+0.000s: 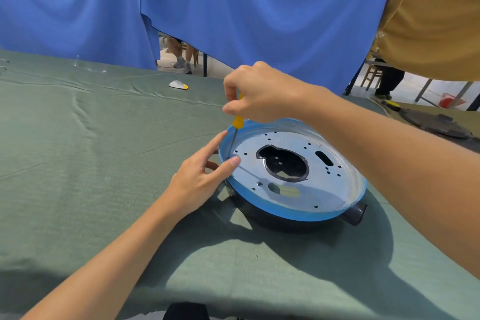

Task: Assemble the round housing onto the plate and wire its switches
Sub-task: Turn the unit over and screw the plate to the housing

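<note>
A round metal plate point(335, 184) with several holes and a big central cut-out lies on a dark round housing point(270, 218) with a blue rim, on the green cloth. My right hand point(259, 91) is shut on a yellow-handled screwdriver point(237, 122), held nearly upright, its thin shaft reaching down to the plate's left edge. My left hand point(200, 179) rests on the housing's left rim, fingers spread, its index fingertip beside the screwdriver tip. A dark tab point(357, 214) sticks out of the housing at the right.
A green cloth point(91, 153) covers the table. A small white and yellow object point(178, 84) lies toward the far edge. Dark round parts point(436, 125) sit on a table at the far right. A blue curtain point(233, 8) hangs behind, with a person's legs beyond it.
</note>
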The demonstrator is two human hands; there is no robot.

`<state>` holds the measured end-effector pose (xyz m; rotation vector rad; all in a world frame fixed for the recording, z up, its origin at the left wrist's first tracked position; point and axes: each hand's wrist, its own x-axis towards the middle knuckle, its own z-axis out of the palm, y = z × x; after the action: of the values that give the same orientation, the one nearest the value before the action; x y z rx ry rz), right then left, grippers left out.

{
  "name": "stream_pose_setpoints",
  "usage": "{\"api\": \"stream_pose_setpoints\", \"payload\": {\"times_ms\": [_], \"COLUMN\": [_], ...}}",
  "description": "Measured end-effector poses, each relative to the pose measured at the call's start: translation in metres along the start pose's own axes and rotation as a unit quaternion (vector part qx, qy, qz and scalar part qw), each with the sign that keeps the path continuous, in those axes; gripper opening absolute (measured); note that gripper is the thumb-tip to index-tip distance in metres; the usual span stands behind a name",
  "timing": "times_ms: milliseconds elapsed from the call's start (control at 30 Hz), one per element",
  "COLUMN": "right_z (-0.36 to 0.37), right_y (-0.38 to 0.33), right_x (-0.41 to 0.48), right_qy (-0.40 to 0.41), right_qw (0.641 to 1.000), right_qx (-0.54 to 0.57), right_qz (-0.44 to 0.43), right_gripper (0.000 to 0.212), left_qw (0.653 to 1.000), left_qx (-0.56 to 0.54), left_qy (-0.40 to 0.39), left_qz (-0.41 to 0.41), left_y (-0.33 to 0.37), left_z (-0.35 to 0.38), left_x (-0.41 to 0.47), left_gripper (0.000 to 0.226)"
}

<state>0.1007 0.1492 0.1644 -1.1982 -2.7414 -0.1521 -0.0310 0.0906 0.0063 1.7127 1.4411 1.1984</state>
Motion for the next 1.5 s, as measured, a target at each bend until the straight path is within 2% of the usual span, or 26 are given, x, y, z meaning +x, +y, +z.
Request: {"api": "stream_pose_setpoints", "payload": {"times_ms": [67,133,200,267,333,433,533,700,800,900,1067,1200,1267,1400,1500], "right_z": [0.002,-0.005,-0.014,-0.015,-0.011,-0.002,0.002,-0.007,-0.016,-0.021,-0.029,-0.027,-0.023,-0.011,-0.012], "right_y": [0.002,0.001,0.0,0.0,-0.002,-0.002,-0.002,-0.012,-0.018,-0.022,-0.024,-0.019,-0.015,-0.011,-0.013], "right_x": [0.002,0.001,-0.001,-0.002,-0.002,0.004,0.008,0.005,0.001,-0.003,0.0,0.003,0.004,0.006,0.005], "right_qy": [-0.014,-0.068,-0.114,-0.092,-0.027,0.022,0.018,-0.037,-0.056,-0.071,-0.101,-0.084,-0.074,-0.035,-0.061], "right_qw": [1.0,0.997,0.993,0.995,0.999,1.0,0.998,0.996,0.991,0.985,0.984,0.99,0.992,0.997,0.994], "right_qx": [-0.021,-0.017,0.009,0.024,0.032,0.011,-0.011,-0.075,-0.119,-0.147,-0.107,-0.081,-0.086,-0.071,-0.085], "right_qz": [0.018,0.043,0.039,0.007,-0.012,0.008,0.051,0.032,-0.013,-0.05,-0.099,-0.075,-0.047,0.009,0.04], "right_gripper": [0.026,0.04,0.033,0.024,0.015,0.032,0.042,0.048,0.038,0.013,0.012,0.004,0.011,0.041,0.046], "left_qw": [1.0,0.999,0.999,0.999,0.999,0.999,0.999,0.999,0.999,0.999,0.999,0.999,0.999,0.999,0.999], "left_qx": [0.008,0.015,0.015,0.019,0.023,0.023,0.025,0.024,0.021,0.021,0.021,0.022,0.022,0.021,0.015], "left_qy": [-0.018,-0.032,-0.035,-0.035,-0.033,-0.032,-0.03,-0.032,-0.031,-0.03,-0.03,-0.032,-0.03,-0.031,-0.029], "left_qz": [0.007,0.014,0.016,0.019,0.021,0.025,0.025,0.029,0.028,0.03,0.028,0.025,0.025,0.027,0.025], "left_y": [0.001,0.002,0.003,0.004,0.005,0.004,0.003,0.003,0.003,0.003,0.001,0.001,0.002,0.003,0.003], "left_z": [-0.001,-0.001,-0.002,-0.003,-0.003,-0.003,-0.002,-0.003,-0.003,-0.003,-0.002,-0.002,-0.002,-0.002,-0.002], "left_x": [-0.002,-0.004,-0.004,-0.005,-0.005,-0.006,-0.005,-0.005,-0.005,-0.005,-0.005,-0.005,-0.005,-0.005,-0.005], "left_gripper": [0.07,0.085,0.088,0.086,0.083,0.084,0.09,0.085,0.078,0.076,0.083,0.088,0.087,0.083,0.081]}}
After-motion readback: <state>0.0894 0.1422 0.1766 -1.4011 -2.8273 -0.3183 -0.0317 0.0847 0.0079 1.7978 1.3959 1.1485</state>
